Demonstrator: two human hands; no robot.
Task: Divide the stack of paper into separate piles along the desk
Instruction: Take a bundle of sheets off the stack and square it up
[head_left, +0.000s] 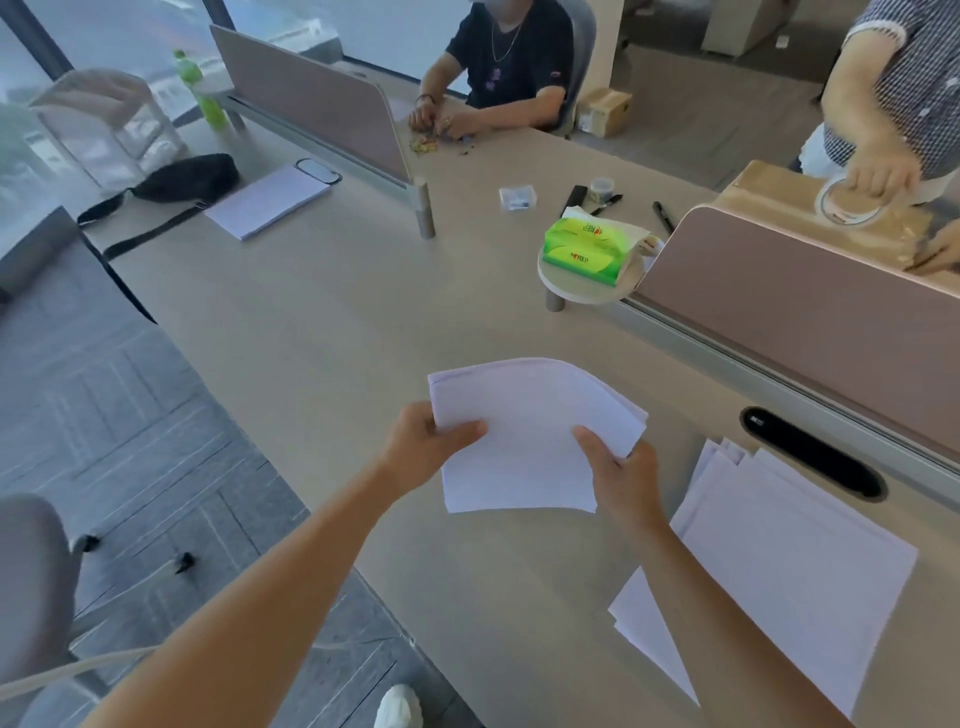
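I see one fanned pile (789, 540) down at near right. My left hand (421, 447) and right hand (621, 475) both pinch a batch of sheets (524, 431) over mid-desk (322, 312). Far pile (270, 200) laid. Roughly two down, this batch unplaced.
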